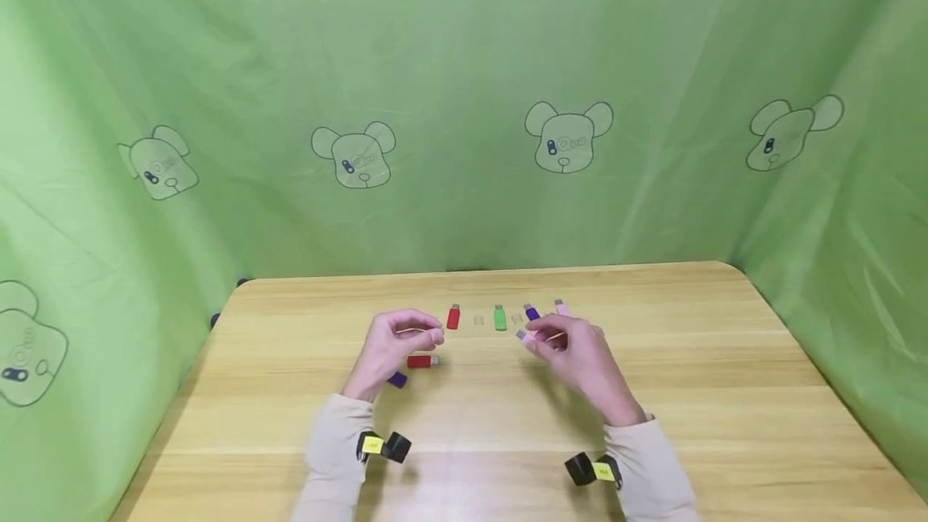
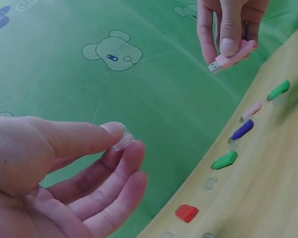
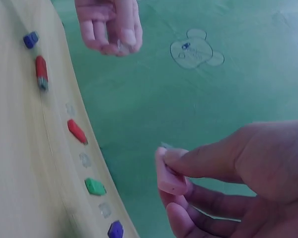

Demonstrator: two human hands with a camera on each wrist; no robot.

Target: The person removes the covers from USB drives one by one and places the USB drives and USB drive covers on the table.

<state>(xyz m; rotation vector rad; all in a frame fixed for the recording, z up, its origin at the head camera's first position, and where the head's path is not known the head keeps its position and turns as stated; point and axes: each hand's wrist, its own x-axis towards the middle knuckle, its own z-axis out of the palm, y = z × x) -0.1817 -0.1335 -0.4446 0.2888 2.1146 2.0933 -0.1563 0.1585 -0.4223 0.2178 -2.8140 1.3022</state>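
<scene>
Head view shows my left hand pinching a clear cap and my right hand pinching a pink stick, both above the table's middle, so I line them up squarely, I judge.

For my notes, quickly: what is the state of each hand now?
Left hand: fingers pinch a small clear cap.
Right hand: fingers grip a pink USB stick.

Purple stick half hidden behind left wrist (head view).
</scene>
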